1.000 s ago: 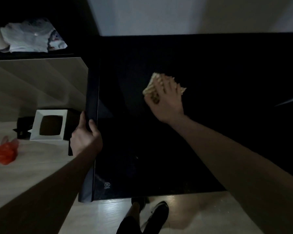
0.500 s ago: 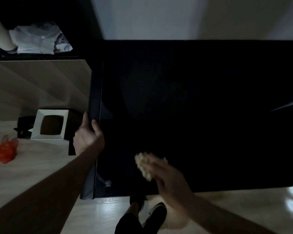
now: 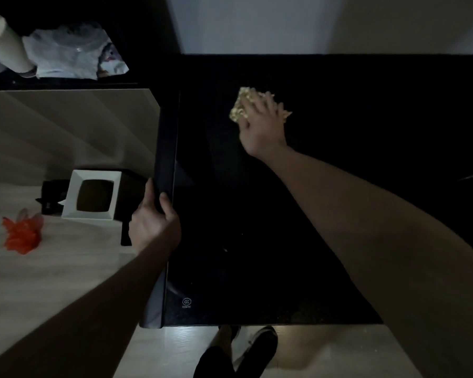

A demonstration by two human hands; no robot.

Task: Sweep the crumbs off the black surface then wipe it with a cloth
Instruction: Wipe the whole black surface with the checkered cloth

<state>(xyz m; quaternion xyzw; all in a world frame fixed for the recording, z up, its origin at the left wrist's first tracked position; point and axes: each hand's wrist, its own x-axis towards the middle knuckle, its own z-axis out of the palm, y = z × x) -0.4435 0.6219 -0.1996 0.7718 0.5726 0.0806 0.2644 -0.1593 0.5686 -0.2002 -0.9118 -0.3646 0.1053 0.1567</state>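
A dim room holds the glossy black glass desk (image 3: 257,214). The right hand (image 3: 262,126), grip spread flat, presses the crumpled yellow cloth (image 3: 241,105) at its far middle for wiping; the left hand (image 3: 153,222) clasps the left edge, likely for steadiness.

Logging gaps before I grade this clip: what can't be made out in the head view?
- Cloth: mostly under the right hand; its size and fold are hidden.
- Crumbs: only a few pale specks show; the black surface is too dark to tell more.
- Surface's right part: lost in darkness and behind the right forearm.
- Left hand: fingertips hidden over the surface's left edge.
- Shelf items, top left: too dim to identify.
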